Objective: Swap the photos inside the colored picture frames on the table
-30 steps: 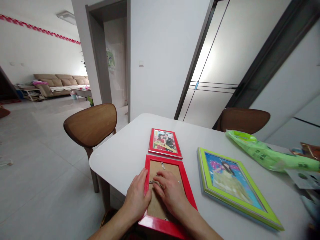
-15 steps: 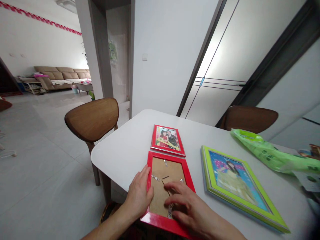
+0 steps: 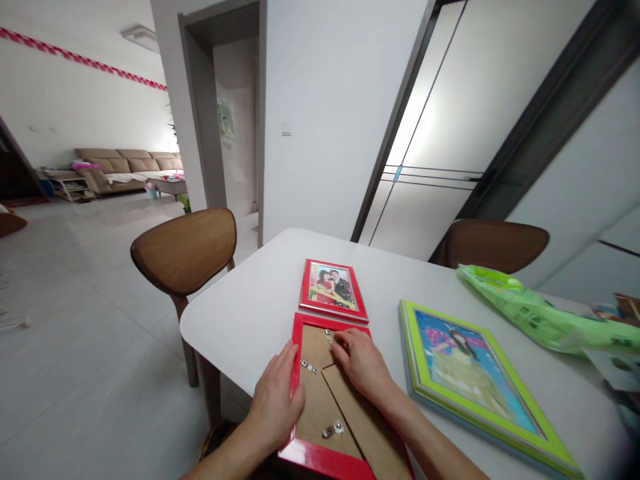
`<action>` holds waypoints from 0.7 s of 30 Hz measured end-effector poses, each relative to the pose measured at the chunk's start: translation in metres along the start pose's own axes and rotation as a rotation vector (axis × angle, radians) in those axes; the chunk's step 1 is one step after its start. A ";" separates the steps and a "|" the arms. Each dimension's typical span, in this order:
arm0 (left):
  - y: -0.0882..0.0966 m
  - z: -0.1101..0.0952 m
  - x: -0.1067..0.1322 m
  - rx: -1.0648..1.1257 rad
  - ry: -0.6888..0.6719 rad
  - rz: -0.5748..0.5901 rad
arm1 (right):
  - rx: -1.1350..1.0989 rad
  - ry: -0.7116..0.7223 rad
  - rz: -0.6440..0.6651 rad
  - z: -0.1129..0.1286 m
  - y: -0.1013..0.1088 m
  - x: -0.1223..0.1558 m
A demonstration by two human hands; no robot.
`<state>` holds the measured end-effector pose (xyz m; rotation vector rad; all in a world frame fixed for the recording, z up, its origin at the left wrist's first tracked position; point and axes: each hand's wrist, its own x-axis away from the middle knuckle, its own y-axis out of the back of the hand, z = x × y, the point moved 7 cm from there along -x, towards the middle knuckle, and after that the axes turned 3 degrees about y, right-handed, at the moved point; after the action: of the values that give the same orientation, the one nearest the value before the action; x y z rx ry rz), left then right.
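Note:
A red picture frame (image 3: pixel 320 453) lies face down near the table's front edge, its brown backing board (image 3: pixel 313 393) showing. My left hand (image 3: pixel 275 397) grips the frame's left side, with fingers along the edge and the thumb inward. My right hand (image 3: pixel 363 363) is over the upper right of the board, its bent fingertips at the top metal clip (image 3: pixel 329 335). A left metal clip (image 3: pixel 309 367) points inward, and a bottom metal clip (image 3: pixel 333 429) lies slanted. A dark slit outlines a stand flap (image 3: pixel 367 423). My right hand and forearm hide the frame's right side.
Beyond the frame, a red-framed couple picture (image 3: pixel 334 290) lies face up. To the right are a green-framed picture (image 3: pixel 480 373) and a green plastic bag (image 3: pixel 545 313). Wooden chairs stand by the white table (image 3: pixel 240 313), one at left (image 3: pixel 187 250), another at the far right (image 3: pixel 495 243).
My right hand has moved from the lower part of the board up to the top clip. The bottom clip has turned from upright to slanted sideways. My left hand stays on the frame's left side.

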<state>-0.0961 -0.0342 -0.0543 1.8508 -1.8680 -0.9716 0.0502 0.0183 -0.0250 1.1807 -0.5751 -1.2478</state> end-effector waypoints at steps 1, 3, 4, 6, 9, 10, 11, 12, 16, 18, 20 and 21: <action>0.000 0.000 0.000 -0.002 -0.002 0.004 | 0.017 -0.009 -0.013 -0.002 -0.004 -0.007; 0.000 -0.001 -0.001 -0.003 -0.010 0.013 | 0.037 -0.022 -0.031 -0.002 -0.011 -0.017; 0.000 -0.002 -0.001 0.000 -0.015 0.016 | 0.045 -0.024 -0.037 -0.001 -0.014 -0.020; 0.001 -0.003 -0.001 0.015 -0.019 0.011 | 0.052 -0.019 -0.040 0.002 -0.016 -0.021; 0.002 -0.002 0.000 0.045 -0.006 -0.006 | 0.047 -0.005 -0.031 0.006 -0.009 -0.015; 0.002 -0.001 0.000 0.052 0.000 -0.010 | 0.043 0.002 -0.028 0.007 -0.005 -0.010; 0.002 -0.001 0.000 0.054 0.004 -0.012 | 0.038 0.008 -0.022 0.008 0.000 -0.003; 0.001 0.000 0.000 0.053 0.005 -0.013 | 0.032 0.009 -0.008 0.009 0.004 0.005; 0.000 0.000 0.000 0.021 -0.001 -0.017 | 0.029 -0.023 0.102 0.010 0.008 0.044; 0.000 0.001 0.000 0.008 0.005 -0.016 | 0.015 -0.028 0.133 0.012 0.005 0.056; 0.000 0.000 -0.001 0.008 0.018 -0.009 | -0.021 -0.035 0.133 0.014 0.004 0.059; 0.000 0.000 -0.001 0.013 0.024 -0.002 | -0.040 -0.044 0.128 0.014 0.005 0.057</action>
<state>-0.0963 -0.0330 -0.0537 1.8634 -1.8631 -0.9353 0.0569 -0.0404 -0.0294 1.0690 -0.6459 -1.1733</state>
